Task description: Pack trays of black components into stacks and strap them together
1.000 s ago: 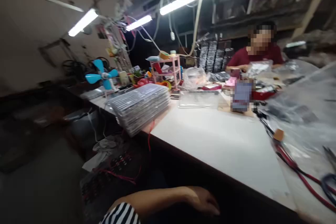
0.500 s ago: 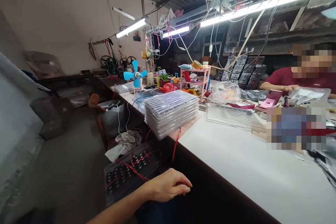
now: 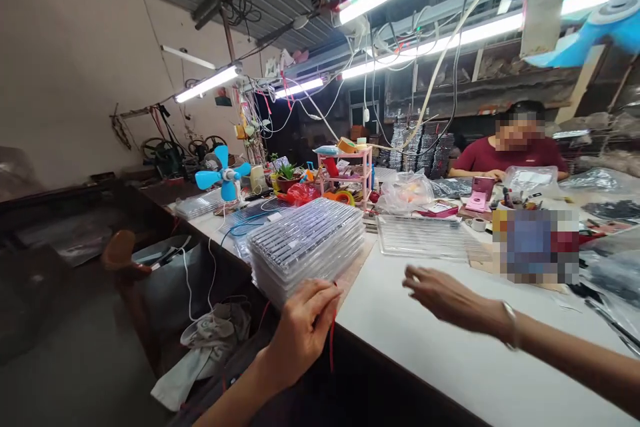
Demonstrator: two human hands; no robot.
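My left hand (image 3: pixel 305 327) is at the table's near edge, beside the front corner of a stack of clear plastic trays (image 3: pixel 305 240). Its thumb and fingers pinch a narrow red strap (image 3: pixel 332 347), which hangs down past the edge; the exact grip is partly hidden by the fingers. The stack's top tray shows dark, shiny rows. Over the white tabletop (image 3: pixel 400 333), right of the stack, hovers my right hand (image 3: pixel 445 297), a bracelet on its wrist. Its fingers are loosely bent and slightly blurred, with nothing seen in them.
Behind the stack stand a blue fan (image 3: pixel 227 175) and a pink shelf (image 3: pixel 350 170). A flat clear tray (image 3: pixel 430 237) lies to the right. Across the table a person (image 3: pixel 510 153) in a dark red shirt sits near plastic bags. Below left hangs a pale cloth (image 3: pixel 210 340).
My left hand has risen from below the table edge to the red strap by the stack. My right hand has come into view from the right. The view has turned rightward.
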